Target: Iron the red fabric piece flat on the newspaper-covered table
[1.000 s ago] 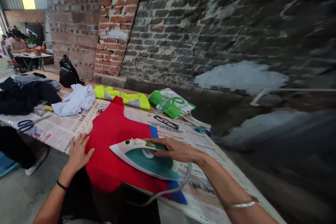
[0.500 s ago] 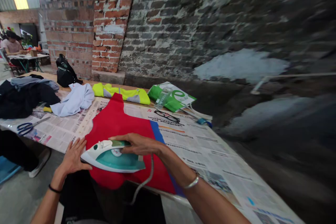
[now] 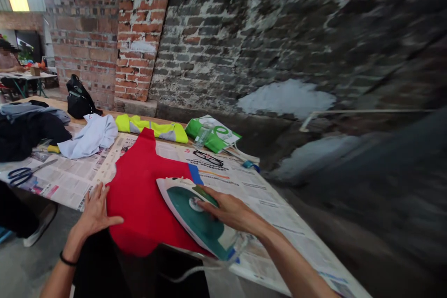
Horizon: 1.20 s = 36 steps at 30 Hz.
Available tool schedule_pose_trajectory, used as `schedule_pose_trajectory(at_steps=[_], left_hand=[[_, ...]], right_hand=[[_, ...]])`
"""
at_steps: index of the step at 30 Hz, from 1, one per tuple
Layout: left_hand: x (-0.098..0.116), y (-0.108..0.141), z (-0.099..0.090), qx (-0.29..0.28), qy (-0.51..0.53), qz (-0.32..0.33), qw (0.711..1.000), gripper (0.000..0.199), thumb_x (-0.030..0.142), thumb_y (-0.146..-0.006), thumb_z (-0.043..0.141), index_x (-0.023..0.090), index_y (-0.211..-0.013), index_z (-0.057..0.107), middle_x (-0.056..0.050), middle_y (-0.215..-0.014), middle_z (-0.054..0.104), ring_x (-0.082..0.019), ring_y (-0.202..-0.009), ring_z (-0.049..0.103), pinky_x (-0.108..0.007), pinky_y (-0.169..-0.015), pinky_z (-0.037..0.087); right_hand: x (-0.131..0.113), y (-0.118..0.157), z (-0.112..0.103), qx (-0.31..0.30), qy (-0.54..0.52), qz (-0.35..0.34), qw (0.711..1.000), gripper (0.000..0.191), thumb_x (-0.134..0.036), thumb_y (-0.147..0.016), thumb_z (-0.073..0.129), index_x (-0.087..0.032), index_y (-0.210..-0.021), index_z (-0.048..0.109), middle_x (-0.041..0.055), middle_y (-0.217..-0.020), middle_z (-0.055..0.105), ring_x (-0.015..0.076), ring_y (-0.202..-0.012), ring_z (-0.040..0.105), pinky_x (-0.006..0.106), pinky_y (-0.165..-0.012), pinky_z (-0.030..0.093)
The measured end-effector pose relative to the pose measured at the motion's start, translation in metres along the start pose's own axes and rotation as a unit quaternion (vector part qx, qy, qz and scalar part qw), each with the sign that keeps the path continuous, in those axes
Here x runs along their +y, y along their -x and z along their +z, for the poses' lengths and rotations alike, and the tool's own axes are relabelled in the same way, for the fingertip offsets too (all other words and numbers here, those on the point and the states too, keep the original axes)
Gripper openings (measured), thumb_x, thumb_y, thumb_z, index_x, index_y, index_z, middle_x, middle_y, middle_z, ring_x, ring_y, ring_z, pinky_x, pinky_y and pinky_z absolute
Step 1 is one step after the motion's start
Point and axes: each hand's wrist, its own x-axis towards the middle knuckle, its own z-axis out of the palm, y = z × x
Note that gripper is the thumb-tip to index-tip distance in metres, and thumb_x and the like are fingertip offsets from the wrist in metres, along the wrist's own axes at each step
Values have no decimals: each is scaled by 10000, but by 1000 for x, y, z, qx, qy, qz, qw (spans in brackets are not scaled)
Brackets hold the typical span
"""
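Right hand (image 3: 228, 210) closed around the iron (image 3: 183, 209), which sits on the red cloth (image 3: 138, 195) near the table edge; left hand (image 3: 93, 212) open at the cloth's edge; a snagged cord (image 3: 190, 273) could drag the iron off.

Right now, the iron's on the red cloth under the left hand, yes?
Wrong hand: the head view shows the iron on the red cloth under the right hand. The left hand lies open at the cloth's edge.

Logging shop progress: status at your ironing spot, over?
Right hand on iron, iron on red cloth. Left hand flat at cloth edge. Cord trailing from iron.
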Motion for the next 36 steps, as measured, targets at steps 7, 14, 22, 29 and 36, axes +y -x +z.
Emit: schedule_pose_trajectory(at_steps=[7, 14, 22, 29, 36], left_hand=[[71, -22, 35, 48, -24, 59, 997, 842, 677, -931, 540, 131, -1559, 408, -210, -1623, 380, -381, -1529, 305, -612, -1226, 273], [90, -14, 47, -15, -85, 34, 996, 913, 767, -868, 562, 193, -1565, 428, -189, -1663, 283, -451, -1542, 220, -728, -1210, 171], [93, -17, 41, -25, -101, 23, 994, 887, 732, -877, 579, 212, -1574, 406, -168, -1669, 280, -447, -1546, 207, -735, -1207, 171], [93, -16, 41, -27, -72, 25, 997, 920, 754, -855, 591, 188, -1562, 429, -182, -1661, 282, -454, -1545, 205, -740, -1207, 154], [91, -16, 44, -14, -70, 28, 997, 905, 751, -852, 594, 201, -1556, 448, -173, -1659, 305, -460, -1541, 214, -727, -1212, 157]], right_hand=[[-31, -19, 7, 44, 73, 64, 994, 459, -363, -1038, 426, -123, -1419, 516, 62, -790, 761, 252, -924, 735, 303, -769, 458], [-55, -82, -5, 98, 111, 83, 986, 412, -382, -1024, 447, -156, -1336, 595, 154, -1205, 736, 275, -1161, 678, 312, -870, 474], [-81, -119, -21, 111, 84, 110, 984, 436, -342, -1020, 450, -94, -1349, 592, 204, -1293, 691, 294, -1253, 623, 328, -930, 466], [-51, -35, 15, 104, 95, 55, 989, 481, -383, -1023, 449, -117, -1410, 554, 146, -997, 768, 278, -1020, 717, 323, -844, 470], [-51, -43, 10, 115, 107, 137, 978, 438, -380, -1025, 440, -116, -1340, 594, 198, -1159, 739, 317, -1133, 688, 377, -907, 494]])
